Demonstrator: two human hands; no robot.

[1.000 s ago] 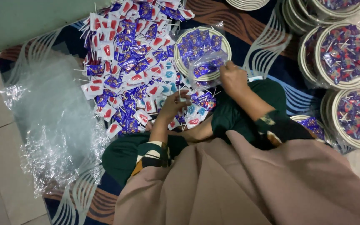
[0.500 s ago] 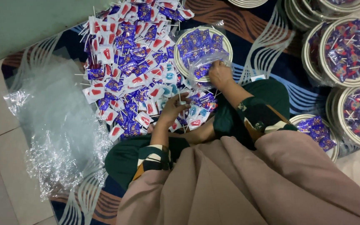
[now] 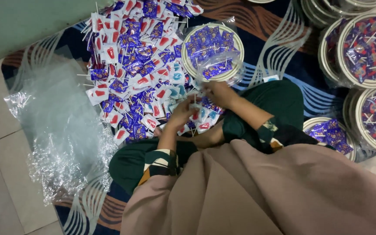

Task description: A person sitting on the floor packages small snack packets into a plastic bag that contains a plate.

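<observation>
A big heap of wrapped lollipops (image 3: 138,65), blue, red-and-white and light blue with white sticks, lies on the patterned rug in front of me. My left hand (image 3: 182,114) rests on the near edge of the heap, fingers curled around a few lollipops. My right hand (image 3: 217,93) is next to it, just below a round white-rimmed tray (image 3: 238,43) filled with blue lollipops and covered by clear plastic. Both hands meet over the same small bunch of lollipops.
A pile of clear plastic bags (image 3: 62,130) lies at the left on the rug and tiles. Several filled, wrapped round trays (image 3: 366,48) are stacked at the right, another tray (image 3: 331,130) by my right knee. A green wall (image 3: 18,26) runs along the upper left.
My right hand has come back from the tray with blue lollipops toward my left hand. The left hand stayed at the heap's near edge.
</observation>
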